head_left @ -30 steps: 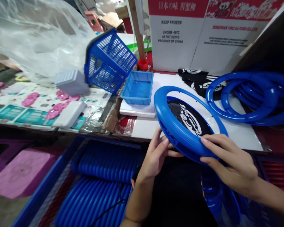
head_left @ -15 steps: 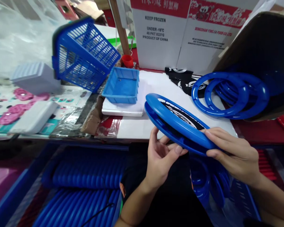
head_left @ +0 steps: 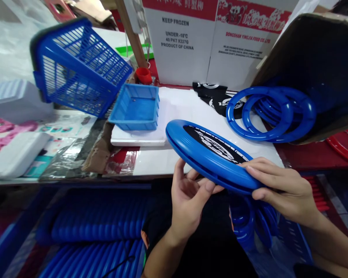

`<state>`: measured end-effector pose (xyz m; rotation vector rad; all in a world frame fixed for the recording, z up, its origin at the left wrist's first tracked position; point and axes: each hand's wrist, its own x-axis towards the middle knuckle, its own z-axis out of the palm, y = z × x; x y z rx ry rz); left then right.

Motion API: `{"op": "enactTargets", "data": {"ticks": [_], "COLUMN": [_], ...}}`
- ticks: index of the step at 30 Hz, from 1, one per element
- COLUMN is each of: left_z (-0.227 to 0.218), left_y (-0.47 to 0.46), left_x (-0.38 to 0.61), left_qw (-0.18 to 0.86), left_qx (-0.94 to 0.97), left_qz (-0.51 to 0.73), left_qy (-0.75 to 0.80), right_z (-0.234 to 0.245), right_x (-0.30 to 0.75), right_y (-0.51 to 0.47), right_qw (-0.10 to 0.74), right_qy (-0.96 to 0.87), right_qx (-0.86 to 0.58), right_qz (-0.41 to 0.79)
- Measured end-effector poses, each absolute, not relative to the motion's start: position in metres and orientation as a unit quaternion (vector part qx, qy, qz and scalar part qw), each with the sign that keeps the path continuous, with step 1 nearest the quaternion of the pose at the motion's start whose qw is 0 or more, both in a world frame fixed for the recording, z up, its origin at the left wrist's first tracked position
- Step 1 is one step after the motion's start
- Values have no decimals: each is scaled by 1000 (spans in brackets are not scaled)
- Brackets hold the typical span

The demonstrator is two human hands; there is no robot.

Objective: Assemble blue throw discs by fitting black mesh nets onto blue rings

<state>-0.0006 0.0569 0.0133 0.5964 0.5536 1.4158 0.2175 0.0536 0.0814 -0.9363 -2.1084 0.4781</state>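
Note:
A blue ring-shaped frisbee (head_left: 188, 144) with a black printed fabric centre is held tilted above the front of the white work surface. Its upper and lower rings lie nearly together, with a narrow dark gap along the near edge. My right hand (head_left: 281, 189) pinches its right end, fingers on top and thumb tip at the near side. My left hand (head_left: 191, 197) supports it from below, fingers curled under the rim and thumb against the near edge. Loose blue rings (head_left: 261, 133) lie at the right, and black printed fabric pieces (head_left: 217, 100) lie behind the frisbee.
A light-blue tray (head_left: 136, 125) sits on a white slab left of centre, beside a tilted blue basket (head_left: 78, 73). A large carton (head_left: 182, 61) stands behind. An open dark box (head_left: 313, 65) holds rings at right. Rows of blue rings (head_left: 98, 224) fill the space below.
The gap between the frisbee's two rings has narrowed and its printed centre faces me more. Both hands keep their hold. The view has shifted slightly to the right.

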Motion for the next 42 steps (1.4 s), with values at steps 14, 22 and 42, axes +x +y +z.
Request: {"op": "enactTargets", "data": {"ticks": [14, 22, 42], "left_z": [19, 47, 85], "left_y": [55, 76, 129], "left_x": [9, 22, -47], "left_qw": [656, 655, -25], "left_qx": [271, 329, 775], "left_qz": [664, 635, 579], "left_qy": [233, 242, 251], "right_z": [67, 71, 61], "right_x": [230, 236, 235], "right_y": [46, 42, 65], "right_qw": [365, 404, 605], "right_qy": [-856, -840, -464], "right_qx": [-339, -354, -503], "right_qz": [138, 82, 406]}}
